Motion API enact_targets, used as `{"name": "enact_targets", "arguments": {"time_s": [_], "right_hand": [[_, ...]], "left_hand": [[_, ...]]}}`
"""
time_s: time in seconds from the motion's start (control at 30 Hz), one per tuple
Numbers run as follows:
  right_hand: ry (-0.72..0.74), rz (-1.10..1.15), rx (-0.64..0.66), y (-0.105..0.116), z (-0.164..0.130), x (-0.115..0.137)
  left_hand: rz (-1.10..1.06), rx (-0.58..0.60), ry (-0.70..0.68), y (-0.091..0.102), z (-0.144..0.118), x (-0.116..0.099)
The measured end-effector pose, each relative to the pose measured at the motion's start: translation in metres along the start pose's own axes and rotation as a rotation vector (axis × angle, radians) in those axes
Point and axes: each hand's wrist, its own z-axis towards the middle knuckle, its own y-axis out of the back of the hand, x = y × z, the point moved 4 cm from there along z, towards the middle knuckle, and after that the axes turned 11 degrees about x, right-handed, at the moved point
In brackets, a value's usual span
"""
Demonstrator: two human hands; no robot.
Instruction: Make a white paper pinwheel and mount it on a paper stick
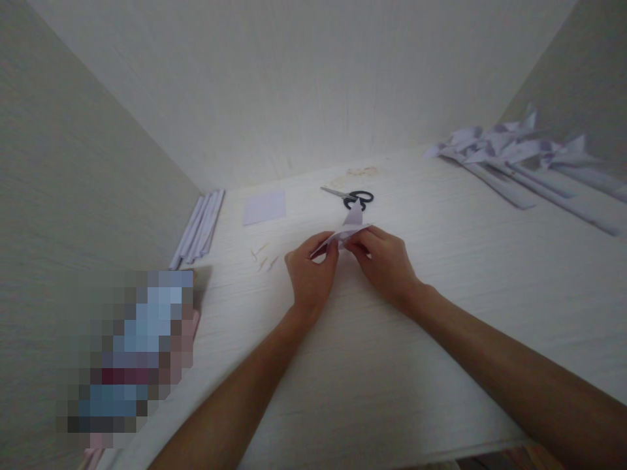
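Note:
Over the middle of the white table, my left hand and my right hand hold a white paper pinwheel between them. My left thumb and fingers pinch its left side, while the right fingertips are closed on its right side. One pointed paper blade sticks up away from me; the pinwheel's centre is partly hidden by my fingers. Just beyond that blade lie black-handled scissors, their blades pointing left. A square sheet of white paper rests flat to the left of them.
Several rolled paper sticks lie at the left wall. Small thin strips are scattered left of my hands, with more scraps behind the scissors. Paper pinwheels on sticks are heaped at the back right. A blurred-out object stands at left.

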Motion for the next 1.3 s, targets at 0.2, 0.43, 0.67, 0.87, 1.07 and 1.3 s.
{"name": "enact_targets", "arguments": {"time_s": [0.2,0.43,0.67,0.87,1.07,1.3], "right_hand": [[0.008,0.005,0.056,-0.0025,0.0006,0.0008],[0.001,0.051,0.058,-0.0025,0.0011,0.0007],[-0.005,0.101,-0.009,-0.0001,0.0009,-0.0013],[0.018,0.113,-0.091,0.0005,-0.0008,-0.0024],[-0.007,0.116,-0.041,0.0013,0.0009,-0.0019],[0.0,0.103,-0.06,0.0024,0.0009,-0.0009]], "left_hand": [[0.0,-0.002,0.011,0.0003,-0.0001,0.0008],[-0.008,-0.009,0.023,0.0,0.0004,0.0001],[-0.034,-0.014,0.037,-0.0009,-0.0002,0.002],[-0.02,0.007,0.045,-0.0018,-0.0005,0.0016],[0.003,0.01,0.04,-0.0017,-0.0004,0.0002],[-0.021,0.021,0.031,-0.0025,-0.0014,-0.0002]]}}
